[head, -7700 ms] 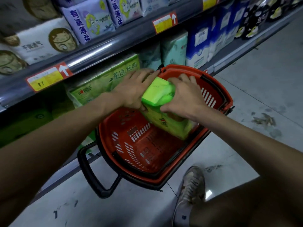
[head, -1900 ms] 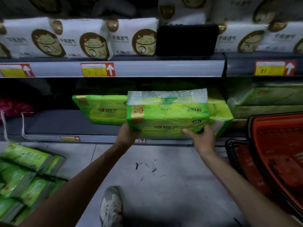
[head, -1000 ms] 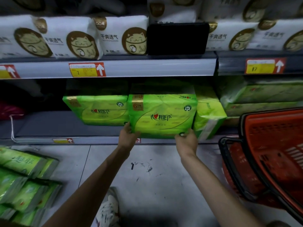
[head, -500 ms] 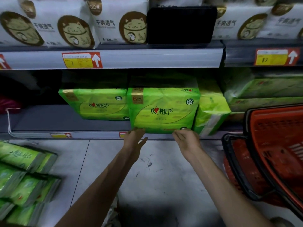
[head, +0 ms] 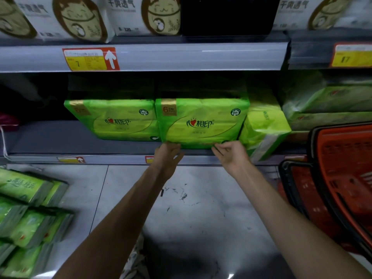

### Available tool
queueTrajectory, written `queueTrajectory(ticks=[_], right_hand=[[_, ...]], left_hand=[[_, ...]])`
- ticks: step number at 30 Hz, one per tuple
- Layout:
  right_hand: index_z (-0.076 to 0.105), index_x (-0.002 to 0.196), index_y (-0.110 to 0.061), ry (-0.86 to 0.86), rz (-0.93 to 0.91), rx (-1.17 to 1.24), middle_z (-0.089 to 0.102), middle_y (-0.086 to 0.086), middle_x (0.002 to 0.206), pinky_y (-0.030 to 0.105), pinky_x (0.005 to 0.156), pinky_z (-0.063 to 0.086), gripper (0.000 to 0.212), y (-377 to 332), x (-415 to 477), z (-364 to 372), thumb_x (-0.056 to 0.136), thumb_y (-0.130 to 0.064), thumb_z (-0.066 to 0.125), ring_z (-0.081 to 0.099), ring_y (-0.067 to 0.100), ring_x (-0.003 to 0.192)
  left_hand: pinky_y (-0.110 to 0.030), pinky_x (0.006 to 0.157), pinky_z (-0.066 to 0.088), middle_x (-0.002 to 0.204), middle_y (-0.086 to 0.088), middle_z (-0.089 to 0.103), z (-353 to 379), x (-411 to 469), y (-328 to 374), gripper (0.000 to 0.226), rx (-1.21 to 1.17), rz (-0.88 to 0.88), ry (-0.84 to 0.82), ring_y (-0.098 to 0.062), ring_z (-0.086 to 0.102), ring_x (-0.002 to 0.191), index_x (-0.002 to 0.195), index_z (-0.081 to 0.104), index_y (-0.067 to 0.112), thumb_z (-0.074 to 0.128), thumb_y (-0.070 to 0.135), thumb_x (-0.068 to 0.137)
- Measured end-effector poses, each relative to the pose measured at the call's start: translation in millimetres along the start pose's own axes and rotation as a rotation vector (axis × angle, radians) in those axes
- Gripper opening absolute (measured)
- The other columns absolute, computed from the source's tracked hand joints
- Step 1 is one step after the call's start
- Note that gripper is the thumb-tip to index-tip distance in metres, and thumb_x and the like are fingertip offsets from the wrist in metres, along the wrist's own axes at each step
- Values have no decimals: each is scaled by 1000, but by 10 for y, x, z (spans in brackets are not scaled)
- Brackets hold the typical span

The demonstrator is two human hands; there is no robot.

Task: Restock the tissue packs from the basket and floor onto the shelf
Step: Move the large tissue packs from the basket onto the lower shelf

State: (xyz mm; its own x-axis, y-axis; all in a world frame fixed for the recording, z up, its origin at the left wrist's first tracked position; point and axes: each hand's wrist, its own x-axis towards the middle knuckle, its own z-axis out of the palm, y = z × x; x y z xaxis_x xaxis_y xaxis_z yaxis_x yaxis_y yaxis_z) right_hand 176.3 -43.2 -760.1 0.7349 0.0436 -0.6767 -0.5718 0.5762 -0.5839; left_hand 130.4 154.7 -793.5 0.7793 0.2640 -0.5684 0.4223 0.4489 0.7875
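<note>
- The green tissue pack (head: 201, 123) is standing upright at the near edge of the bottom shelf (head: 60, 137), touching its twin pack (head: 114, 119) on the left.
- The left hand (head: 168, 156) is touching its lower edge with straight fingers. The right hand (head: 231, 156) is curling loosely there (pinching the wrap or not, I cannot tell).
- Placement is looking nearly finished, so the next move is calling for a reach left and near to the floor packs (head: 24, 218).
- The red basket (head: 342, 158) is crowding the right, and a tilted pack (head: 263, 125) is leaning beside the placed one.
</note>
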Motion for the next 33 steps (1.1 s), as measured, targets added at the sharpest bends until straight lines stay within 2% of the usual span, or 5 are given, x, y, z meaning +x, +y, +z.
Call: queueTrajectory(ticks=[7, 16, 20, 25, 33], right_hand=[[62, 105, -4, 11, 18, 83, 64, 14, 112, 49, 109, 49, 43, -61, 151, 75, 84, 26, 39, 60, 33, 114], [58, 104, -1, 39, -21, -26, 58, 15, 112, 47, 110, 48, 34, -10, 204, 73, 90, 22, 38, 58, 32, 112], [35, 159, -15, 101, -303, -440, 50, 10, 148, 45, 115, 45, 67, 152, -67, 8, 98, 9, 49, 54, 25, 128], [10, 164, -39, 17, -843, -1037, 2, -7, 174, 14, 95, 50, 92, 255, -473, -49, 97, 5, 55, 9, -7, 148], [2, 165, -37, 87, -986, -1594, -30, 12, 168, 35, 92, 55, 104, 99, -312, -2, 90, 6, 61, -19, 35, 158]], left_hand=[[-24, 67, 58, 85, -10, 51, 10, 256, 18, 17, -72, -89, -66, -15, 58, 73, 93, 55, 3, 50, -11, 101], [-26, 77, 64, 115, -15, 64, 144, 41, 90, 27, -59, -18, -53, -22, 67, 101, 131, 53, 1, 41, -3, 107], [-45, 117, 44, 165, -10, 38, 205, -323, -20, 74, 455, 266, 65, -29, 44, 146, 165, 25, 18, 64, 13, 103], [-55, 111, 48, 175, -12, 10, 194, -550, -93, 89, 1185, 790, 194, -36, 27, 157, 167, 5, 39, 62, 51, 99], [-73, 122, 16, 170, -21, -26, 336, -395, 44, 95, 1691, 787, 260, -46, -1, 160, 165, -8, 42, 51, 70, 95]])
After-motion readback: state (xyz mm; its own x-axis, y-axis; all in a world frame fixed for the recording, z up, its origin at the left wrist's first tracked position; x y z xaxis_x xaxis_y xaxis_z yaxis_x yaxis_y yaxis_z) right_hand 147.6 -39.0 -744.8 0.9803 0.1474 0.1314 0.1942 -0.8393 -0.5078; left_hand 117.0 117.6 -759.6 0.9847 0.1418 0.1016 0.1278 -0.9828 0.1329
